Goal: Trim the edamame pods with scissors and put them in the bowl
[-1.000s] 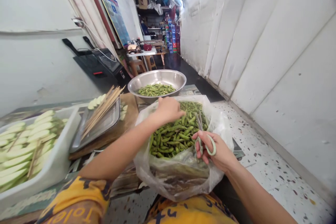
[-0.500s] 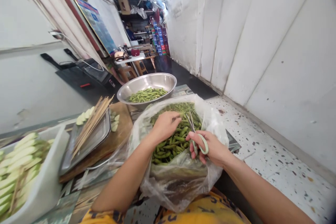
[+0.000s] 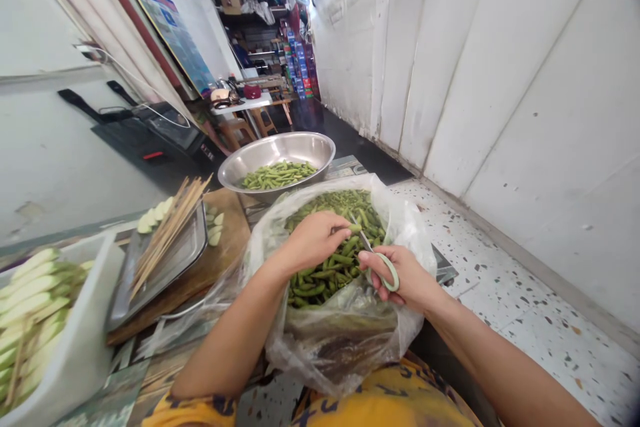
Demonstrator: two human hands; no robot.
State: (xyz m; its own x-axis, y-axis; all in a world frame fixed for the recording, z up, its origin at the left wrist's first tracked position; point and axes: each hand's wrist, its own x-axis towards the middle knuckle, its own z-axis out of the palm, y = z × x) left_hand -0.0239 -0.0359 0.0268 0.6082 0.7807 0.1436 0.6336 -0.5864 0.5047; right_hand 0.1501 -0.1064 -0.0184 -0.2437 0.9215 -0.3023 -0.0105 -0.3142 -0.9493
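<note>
Over an open clear plastic bag (image 3: 345, 340) full of green soybean pods (image 3: 325, 280), my left hand (image 3: 317, 237) pinches a single soybean pod (image 3: 355, 228) between thumb and fingers. My right hand (image 3: 400, 273) is closed around the pale green handles of a pair of scissors (image 3: 387, 272). Its blades point up and left, meeting the end of the held pod; they look nearly closed. Just beyond the bag stands a steel bowl (image 3: 325, 150) with more pods (image 3: 280, 175) in its bottom.
On the left, a metal tray (image 3: 197, 240) with wooden skewers (image 3: 173, 230) rests on a cutting board (image 3: 235, 213). A white tub (image 3: 95, 320) of sliced pale green vegetable (image 3: 37, 293) sits nearer. A white wall (image 3: 475, 67) runs along the right.
The scissor blades, spread apart before, have come together at the pod in my left hand. The pod's tip was blurred and now shows clearly. The view has shifted slightly.
</note>
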